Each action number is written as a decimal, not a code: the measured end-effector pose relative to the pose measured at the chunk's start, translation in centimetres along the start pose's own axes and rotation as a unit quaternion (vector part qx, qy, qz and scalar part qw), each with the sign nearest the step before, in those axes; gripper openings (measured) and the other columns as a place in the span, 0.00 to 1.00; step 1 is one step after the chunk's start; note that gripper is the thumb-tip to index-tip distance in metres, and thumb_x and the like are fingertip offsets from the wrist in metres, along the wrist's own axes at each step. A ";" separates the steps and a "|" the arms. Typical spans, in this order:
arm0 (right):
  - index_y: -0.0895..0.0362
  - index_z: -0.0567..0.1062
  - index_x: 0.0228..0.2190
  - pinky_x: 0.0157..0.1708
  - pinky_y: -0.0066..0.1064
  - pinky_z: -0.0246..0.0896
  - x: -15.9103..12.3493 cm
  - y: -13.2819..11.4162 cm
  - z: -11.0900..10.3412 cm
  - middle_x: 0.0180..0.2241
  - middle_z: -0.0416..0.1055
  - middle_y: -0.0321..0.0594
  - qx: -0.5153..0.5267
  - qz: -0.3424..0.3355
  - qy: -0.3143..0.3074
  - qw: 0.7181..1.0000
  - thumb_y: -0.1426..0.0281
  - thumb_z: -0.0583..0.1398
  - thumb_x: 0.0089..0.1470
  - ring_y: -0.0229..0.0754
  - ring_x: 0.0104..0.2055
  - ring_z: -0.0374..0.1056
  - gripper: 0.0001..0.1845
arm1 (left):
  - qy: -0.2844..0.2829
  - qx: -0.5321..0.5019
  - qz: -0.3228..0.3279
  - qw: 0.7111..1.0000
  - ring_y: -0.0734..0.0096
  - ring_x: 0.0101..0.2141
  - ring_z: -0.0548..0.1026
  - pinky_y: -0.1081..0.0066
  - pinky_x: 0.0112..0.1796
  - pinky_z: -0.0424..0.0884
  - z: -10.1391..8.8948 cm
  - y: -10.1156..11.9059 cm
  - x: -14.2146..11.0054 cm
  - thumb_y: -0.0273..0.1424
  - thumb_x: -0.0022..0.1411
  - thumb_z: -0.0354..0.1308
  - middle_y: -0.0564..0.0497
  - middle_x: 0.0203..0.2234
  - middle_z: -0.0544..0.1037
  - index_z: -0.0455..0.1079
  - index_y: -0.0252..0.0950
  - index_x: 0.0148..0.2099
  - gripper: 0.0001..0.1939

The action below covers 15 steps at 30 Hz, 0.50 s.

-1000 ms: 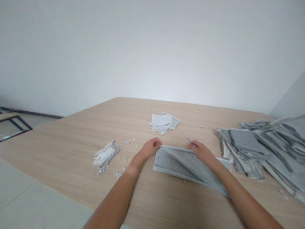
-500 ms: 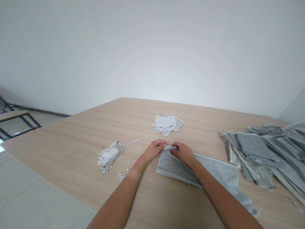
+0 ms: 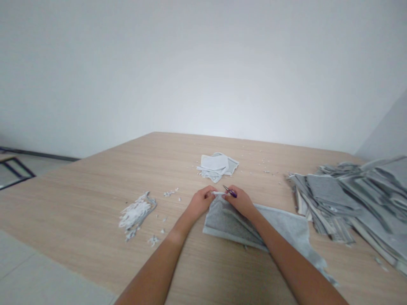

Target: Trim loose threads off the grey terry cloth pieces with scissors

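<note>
Both hands are close together at the far corner of a gray cloth (image 3: 232, 220) that lies flat on the wooden table (image 3: 95, 186), right in front of the person. The left hand (image 3: 201, 202) pinches the corner of the cloth with its fingers closed on it. The right hand (image 3: 241, 201) is closed around small scissors (image 3: 229, 191) with a purple handle, and their tip sits at that same corner, just beside the left fingers. To the left is a little heap of white scraps (image 3: 136, 213). Behind the hands lies a small pile of pale cloth pieces (image 3: 218, 165). On the right is a big stack of gray cloths (image 3: 349, 199).
</note>
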State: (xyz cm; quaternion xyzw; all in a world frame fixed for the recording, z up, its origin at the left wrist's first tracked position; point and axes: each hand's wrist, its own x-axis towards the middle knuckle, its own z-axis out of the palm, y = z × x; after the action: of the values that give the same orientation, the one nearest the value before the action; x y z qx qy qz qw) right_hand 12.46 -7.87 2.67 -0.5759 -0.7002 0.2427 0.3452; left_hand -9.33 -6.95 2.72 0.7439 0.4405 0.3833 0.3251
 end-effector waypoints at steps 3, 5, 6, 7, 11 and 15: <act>0.54 0.77 0.32 0.33 0.28 0.53 0.2 0.5 0.0 0.28 0.73 0.35 0.020 -0.012 -0.023 0.999 0.55 0.60 0.57 0.41 0.33 0.67 0.16 | 0.006 0.007 0.024 1.000 0.71 0.28 0.66 0.73 0.32 0.61 0.1 0.1 -0.1 0.38 0.63 0.59 0.57 0.26 0.70 0.76 0.38 0.50 0.16; 0.55 0.76 0.29 0.32 0.29 0.52 0.4 0.8 0.0 0.26 0.70 0.34 0.036 -0.022 -0.051 0.998 0.54 0.58 0.57 0.41 0.32 0.65 0.18 | 0.002 -0.002 0.039 0.999 0.72 0.28 0.66 0.73 0.32 0.60 0.3 0.0 -0.1 0.38 0.64 0.58 0.57 0.26 0.70 0.76 0.39 0.50 0.15; 0.55 0.76 0.27 0.32 0.29 0.51 0.4 0.8 0.0 0.25 0.68 0.33 0.045 -0.020 -0.063 0.997 0.54 0.58 0.57 0.40 0.31 0.64 0.19 | 0.005 -0.010 0.040 0.999 0.72 0.28 0.65 0.73 0.31 0.59 0.4 -0.1 0.0 0.39 0.64 0.58 0.57 0.25 0.70 0.77 0.39 0.49 0.15; 0.55 0.75 0.26 0.31 0.28 0.50 0.5 0.9 -0.1 0.24 0.66 0.33 0.054 -0.013 -0.071 0.996 0.54 0.58 0.57 0.40 0.30 0.63 0.19 | 0.014 -0.019 0.037 0.999 0.72 0.27 0.65 0.73 0.31 0.59 0.5 -0.3 0.2 0.40 0.64 0.58 0.57 0.24 0.69 0.77 0.38 0.48 0.15; 0.55 0.73 0.24 0.28 0.28 0.46 0.7 1.0 -0.1 0.20 0.59 0.31 0.077 0.038 -0.074 0.994 0.54 0.57 0.57 0.38 0.27 0.59 0.20 | 0.039 -0.054 0.009 0.998 0.73 0.26 0.64 0.73 0.30 0.59 0.8 -1.0 0.8 0.43 0.63 0.60 0.58 0.22 0.67 0.76 0.35 0.46 0.17; 0.55 0.74 0.25 0.29 0.28 0.47 0.8 0.9 -0.1 0.21 0.60 0.30 0.067 0.039 -0.084 0.993 0.52 0.57 0.56 0.38 0.28 0.60 0.20 | 0.026 -0.105 0.012 0.994 0.74 0.26 0.65 0.74 0.30 0.59 1.1 -0.9 1.0 0.44 0.62 0.61 0.57 0.23 0.69 0.74 0.35 0.41 0.16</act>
State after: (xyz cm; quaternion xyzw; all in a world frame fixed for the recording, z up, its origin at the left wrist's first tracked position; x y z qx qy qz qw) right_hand 13.00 -6.87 2.26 -0.5558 -0.6861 0.3499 0.3130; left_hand -8.43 -5.80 1.74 0.7008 0.3966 0.4505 0.3855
